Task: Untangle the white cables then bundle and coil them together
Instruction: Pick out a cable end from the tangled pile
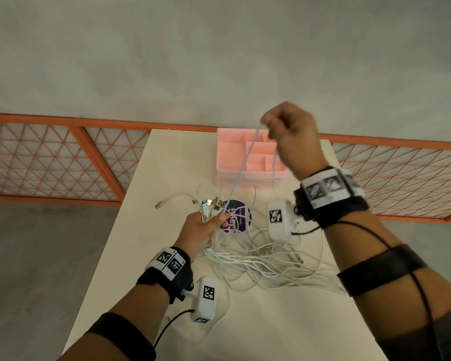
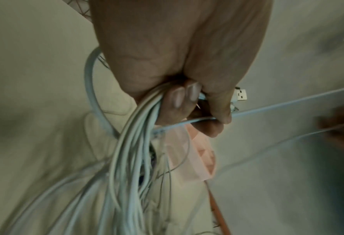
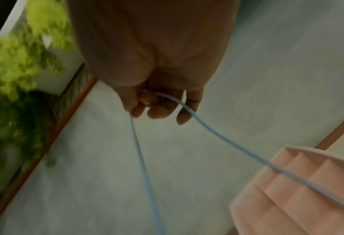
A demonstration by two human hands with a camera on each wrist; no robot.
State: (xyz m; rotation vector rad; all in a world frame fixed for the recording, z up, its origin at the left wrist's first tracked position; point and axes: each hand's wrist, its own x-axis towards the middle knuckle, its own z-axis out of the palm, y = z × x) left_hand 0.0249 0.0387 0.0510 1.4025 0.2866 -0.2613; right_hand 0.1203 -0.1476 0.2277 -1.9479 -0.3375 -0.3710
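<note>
Several white cables (image 1: 258, 264) lie tangled on the cream table (image 1: 146, 256). My left hand (image 1: 206, 227) grips a bunch of them just below their USB plugs (image 1: 208, 204), which stick up past the fingers; in the left wrist view the bundle (image 2: 131, 159) hangs from the curled fingers (image 2: 179, 98). My right hand (image 1: 287, 128) is raised above the table and pinches one white cable (image 1: 245, 162) that runs taut down to the left hand. In the right wrist view that cable (image 3: 143, 159) loops through the fingertips (image 3: 157, 111) and both strands drop away.
A pink compartment tray (image 1: 229, 155) stands at the table's far end, behind the raised cable. A round purple-and-white sticker or disc (image 1: 240, 217) lies under the tangle. An orange lattice railing (image 1: 63, 157) runs behind the table; grey floor lies to the left.
</note>
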